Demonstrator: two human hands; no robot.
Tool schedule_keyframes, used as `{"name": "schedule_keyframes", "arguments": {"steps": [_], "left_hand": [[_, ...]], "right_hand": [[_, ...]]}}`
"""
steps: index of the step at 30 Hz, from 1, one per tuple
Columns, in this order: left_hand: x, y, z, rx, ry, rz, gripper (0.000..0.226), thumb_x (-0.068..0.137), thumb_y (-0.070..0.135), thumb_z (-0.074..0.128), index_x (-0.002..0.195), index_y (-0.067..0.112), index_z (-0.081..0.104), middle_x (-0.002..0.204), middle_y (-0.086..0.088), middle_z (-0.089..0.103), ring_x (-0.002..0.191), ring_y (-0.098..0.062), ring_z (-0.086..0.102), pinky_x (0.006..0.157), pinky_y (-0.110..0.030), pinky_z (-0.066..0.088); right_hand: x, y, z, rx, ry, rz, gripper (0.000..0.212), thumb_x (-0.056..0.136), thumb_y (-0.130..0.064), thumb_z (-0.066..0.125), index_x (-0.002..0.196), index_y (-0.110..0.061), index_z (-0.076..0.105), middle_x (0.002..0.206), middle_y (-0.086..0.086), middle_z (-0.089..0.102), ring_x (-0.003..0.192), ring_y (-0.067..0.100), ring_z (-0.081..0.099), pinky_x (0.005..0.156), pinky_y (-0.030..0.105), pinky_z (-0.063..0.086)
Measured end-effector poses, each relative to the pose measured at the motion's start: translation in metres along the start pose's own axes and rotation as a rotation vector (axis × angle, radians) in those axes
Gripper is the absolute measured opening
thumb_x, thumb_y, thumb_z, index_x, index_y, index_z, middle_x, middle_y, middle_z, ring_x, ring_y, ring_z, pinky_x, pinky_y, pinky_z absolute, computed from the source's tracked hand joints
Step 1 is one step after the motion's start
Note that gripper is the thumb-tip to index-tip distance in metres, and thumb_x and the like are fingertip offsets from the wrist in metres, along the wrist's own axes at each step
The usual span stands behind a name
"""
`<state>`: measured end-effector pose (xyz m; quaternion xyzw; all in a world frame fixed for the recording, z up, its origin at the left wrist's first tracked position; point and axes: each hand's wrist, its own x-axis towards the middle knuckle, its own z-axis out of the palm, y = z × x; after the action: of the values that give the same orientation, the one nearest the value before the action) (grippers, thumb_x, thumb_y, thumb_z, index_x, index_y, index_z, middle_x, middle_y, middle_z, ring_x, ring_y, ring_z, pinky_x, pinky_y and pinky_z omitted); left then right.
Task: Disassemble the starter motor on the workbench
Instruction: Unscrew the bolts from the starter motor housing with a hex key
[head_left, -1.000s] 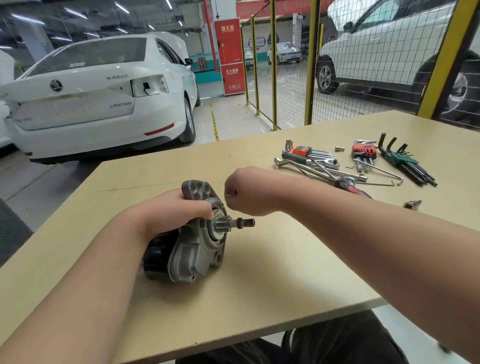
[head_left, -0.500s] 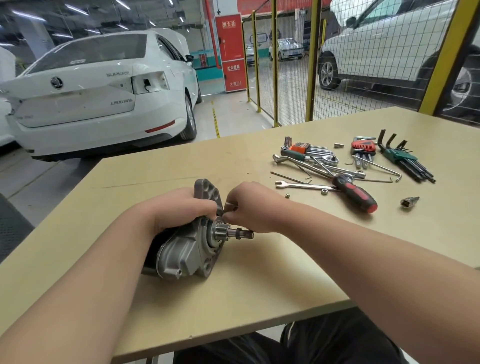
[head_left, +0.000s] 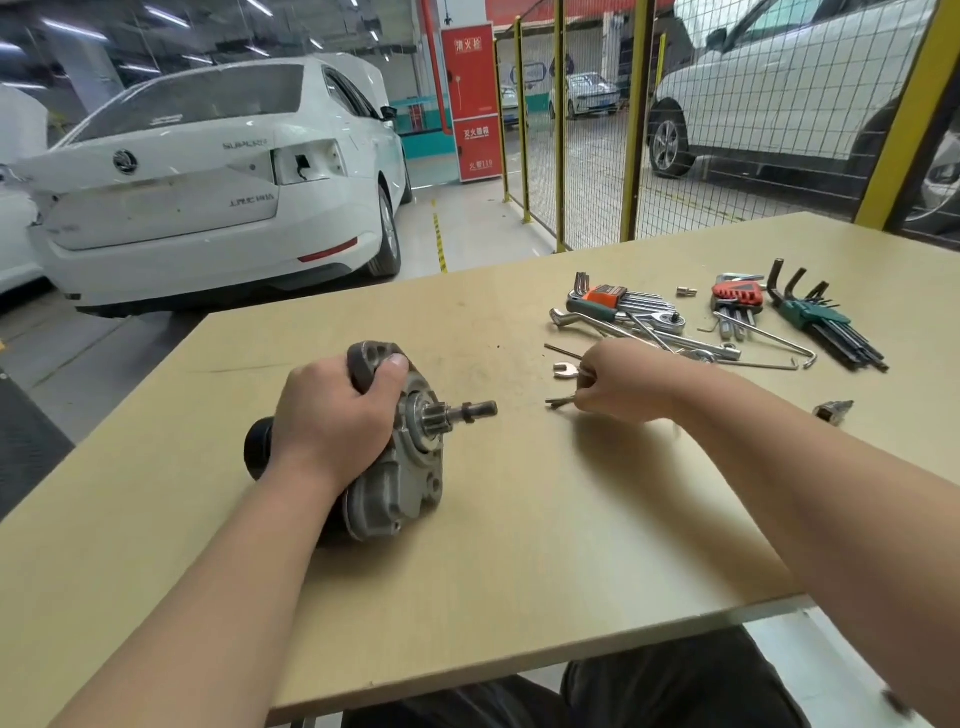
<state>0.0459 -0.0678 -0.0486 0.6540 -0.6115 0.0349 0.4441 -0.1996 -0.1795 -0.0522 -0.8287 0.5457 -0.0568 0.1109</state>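
Clamped over the one starter motor (head_left: 395, 447) near the table's (head_left: 519, 545) left edge, left hand (head_left: 337, 415); right hand (head_left: 623, 384) pinches one thin metal piece (head_left: 558, 401) beside one wrench (head_left: 566, 370).

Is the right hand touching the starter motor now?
No, the right hand is over by the wrenches, apart from the starter motor.

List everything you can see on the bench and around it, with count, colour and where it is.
starter motor: one, grey and black, bench left
open-end wrench: one, silver, by right hand
ratchet and wrenches: several, silver, bench rear
hex key sets: three, orange, red, green holders, far right
socket: one, silver, right edge
bench: one, tan
cars: several, white, behind
fence: yellow, behind bench
left hand: gripping motor
right hand: holding a thin metal piece
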Motion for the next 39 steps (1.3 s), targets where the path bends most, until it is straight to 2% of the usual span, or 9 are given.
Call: {"name": "schedule_keyframes", "arguments": {"steps": [5, 8, 10, 14, 16, 19, 23, 28, 39], "left_hand": [[0.018, -0.001, 0.015, 0.03, 0.044, 0.052, 0.055, 0.087, 0.045, 0.047, 0.045, 0.009, 0.044, 0.038, -0.001, 0.042, 0.039, -0.022, 0.043, 0.04, -0.037, 0.038], [0.022, -0.01, 0.018, -0.095, 0.179, 0.078, 0.051, 0.088, 0.039, 0.049, 0.045, 0.014, 0.039, 0.039, 0.005, 0.035, 0.038, -0.014, 0.036, 0.038, -0.027, 0.029], [0.021, -0.017, 0.019, -0.183, 0.297, 0.117, 0.045, 0.089, 0.033, 0.049, 0.048, 0.024, 0.032, 0.043, 0.006, 0.036, 0.04, -0.009, 0.032, 0.041, -0.023, 0.025], [0.016, -0.026, 0.021, -0.306, 0.423, 0.172, 0.037, 0.09, 0.027, 0.046, 0.057, 0.035, 0.031, 0.049, 0.018, 0.042, 0.047, 0.0, 0.035, 0.049, -0.015, 0.026], [0.014, -0.029, 0.02, -0.357, 0.438, 0.194, 0.038, 0.09, 0.025, 0.044, 0.056, 0.039, 0.035, 0.049, 0.021, 0.04, 0.048, 0.002, 0.035, 0.05, -0.012, 0.026], [0.013, -0.035, 0.019, -0.399, 0.434, 0.224, 0.04, 0.091, 0.022, 0.043, 0.056, 0.043, 0.044, 0.051, 0.023, 0.04, 0.05, 0.003, 0.035, 0.051, -0.013, 0.027], [0.016, -0.035, 0.021, -0.402, 0.443, 0.222, 0.04, 0.09, 0.021, 0.043, 0.058, 0.045, 0.048, 0.053, 0.026, 0.042, 0.053, 0.005, 0.036, 0.053, -0.013, 0.028], [0.012, -0.037, 0.022, -0.381, 0.488, 0.184, 0.033, 0.09, 0.024, 0.045, 0.061, 0.039, 0.038, 0.052, 0.023, 0.043, 0.053, 0.004, 0.036, 0.053, -0.013, 0.027], [0.008, -0.033, 0.02, -0.362, 0.525, 0.166, 0.023, 0.089, 0.026, 0.043, 0.07, 0.013, 0.042, 0.057, 0.017, 0.048, 0.057, 0.006, 0.042, 0.057, -0.011, 0.03]], "right_hand": [[0.012, -0.012, -0.007, 0.282, 0.2, -0.181, 0.024, 0.096, -0.018, 0.044, 0.099, -0.009, 0.066, 0.086, 0.008, 0.065, 0.073, 0.026, 0.061, 0.068, 0.036, 0.052], [0.001, -0.029, -0.011, 0.549, 0.278, -0.337, 0.024, 0.097, -0.025, 0.046, 0.111, -0.032, 0.064, 0.07, -0.01, 0.063, 0.056, 0.003, 0.059, 0.059, 0.027, 0.051], [-0.007, -0.039, -0.009, 0.479, 0.315, -0.409, 0.03, 0.097, -0.03, 0.045, 0.123, -0.034, 0.059, 0.071, -0.023, 0.06, 0.059, -0.007, 0.053, 0.064, 0.016, 0.044], [-0.017, -0.053, -0.018, 0.291, 0.253, -0.373, 0.028, 0.099, -0.025, 0.032, 0.126, -0.027, 0.042, 0.087, -0.005, 0.057, 0.078, 0.017, 0.054, 0.067, 0.032, 0.04], [-0.027, -0.059, -0.026, 0.333, 0.231, -0.426, 0.02, 0.098, -0.023, 0.034, 0.115, -0.033, 0.035, 0.088, -0.01, 0.061, 0.074, 0.012, 0.056, 0.065, 0.033, 0.044], [-0.054, -0.078, -0.031, 0.377, 0.245, -0.608, 0.01, 0.094, -0.027, 0.042, 0.099, -0.035, 0.04, 0.082, -0.011, 0.067, 0.071, 0.012, 0.059, 0.064, 0.036, 0.049], [-0.069, -0.102, -0.014, -0.013, 0.357, -0.777, 0.014, 0.09, -0.022, 0.049, 0.101, -0.025, 0.057, 0.078, -0.005, 0.065, 0.065, 0.027, 0.059, 0.067, 0.038, 0.048], [-0.066, -0.118, 0.004, 0.021, 0.395, -0.565, 0.008, 0.089, -0.02, 0.055, 0.093, -0.024, 0.06, 0.085, -0.006, 0.051, 0.061, 0.025, 0.053, 0.048, 0.027, 0.038], [-0.056, -0.146, -0.012, 0.159, 0.282, -0.475, 0.034, 0.084, -0.011, 0.051, 0.058, -0.022, 0.033, 0.073, -0.006, 0.035, 0.061, 0.016, 0.045, 0.047, 0.025, 0.031]]}}
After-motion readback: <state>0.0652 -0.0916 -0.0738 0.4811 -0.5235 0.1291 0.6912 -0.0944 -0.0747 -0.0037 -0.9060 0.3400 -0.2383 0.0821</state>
